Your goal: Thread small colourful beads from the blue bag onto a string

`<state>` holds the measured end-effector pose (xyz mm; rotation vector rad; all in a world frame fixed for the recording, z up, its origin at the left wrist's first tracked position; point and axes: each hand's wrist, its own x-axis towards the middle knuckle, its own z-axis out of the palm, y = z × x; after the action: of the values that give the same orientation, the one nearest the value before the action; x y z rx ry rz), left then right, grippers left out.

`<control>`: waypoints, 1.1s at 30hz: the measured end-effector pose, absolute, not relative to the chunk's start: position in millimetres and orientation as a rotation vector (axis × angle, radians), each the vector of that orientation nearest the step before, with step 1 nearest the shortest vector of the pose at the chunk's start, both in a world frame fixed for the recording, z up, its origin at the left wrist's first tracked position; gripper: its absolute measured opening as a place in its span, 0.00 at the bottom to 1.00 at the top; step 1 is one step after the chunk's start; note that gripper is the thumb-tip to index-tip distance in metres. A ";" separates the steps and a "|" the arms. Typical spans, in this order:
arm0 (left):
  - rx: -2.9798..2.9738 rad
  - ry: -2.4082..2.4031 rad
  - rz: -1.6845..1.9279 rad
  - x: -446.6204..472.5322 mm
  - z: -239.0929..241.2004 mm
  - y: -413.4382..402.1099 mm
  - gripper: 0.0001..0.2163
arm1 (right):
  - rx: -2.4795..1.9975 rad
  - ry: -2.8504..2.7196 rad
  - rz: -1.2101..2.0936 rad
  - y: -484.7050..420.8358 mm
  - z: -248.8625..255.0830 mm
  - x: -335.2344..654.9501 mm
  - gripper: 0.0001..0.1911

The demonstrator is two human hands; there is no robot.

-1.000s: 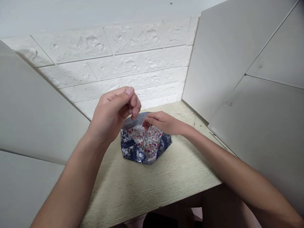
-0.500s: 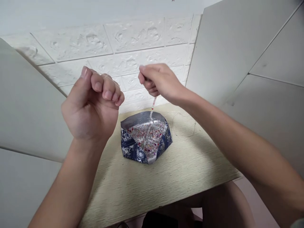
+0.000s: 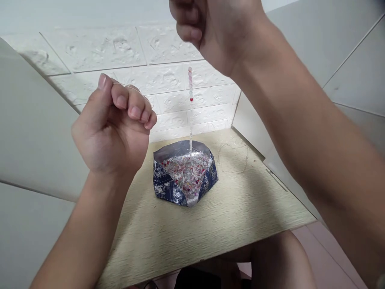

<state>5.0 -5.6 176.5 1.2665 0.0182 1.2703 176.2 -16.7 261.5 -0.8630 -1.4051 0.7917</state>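
My left hand (image 3: 116, 124) is closed at the left, thumb against the curled index finger, with a thin pale thread (image 3: 132, 86) running over its fingers. High at the top edge, my right hand (image 3: 216, 32) is curled and partly cut off by the frame; its thumb and index tips are out of sight. Below it hangs a string of beads (image 3: 190, 86), pink and clear with one red bead. Its lower end reaches into a blue-and-silver folded pouch (image 3: 164, 186) holding many small loose beads (image 3: 189, 172). The thread between beads and right hand is barely visible.
The pouch stands on a pale wooden tabletop (image 3: 168, 237). Loose thread (image 3: 231, 158) lies coiled to the pouch's right. A white brick-patterned wall (image 3: 111, 52) is behind, with grey panels (image 3: 36, 120) on both sides. The person's leg (image 3: 279, 257) shows below the front edge.
My right hand has risen toward the top edge, drawing the bead string upward so more of it shows above the pouch. My left hand has shifted slightly left and up.
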 end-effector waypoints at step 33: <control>1.797 0.563 0.671 13.1 125.8 8.0 0.15 | -1.127 -1.656 0.937 -42.7 57.7 187.3 0.08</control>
<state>13.1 8.0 125.8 1.7974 0.5626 0.6708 187.3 -42.7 57.7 -1.1270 -1.6560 0.9366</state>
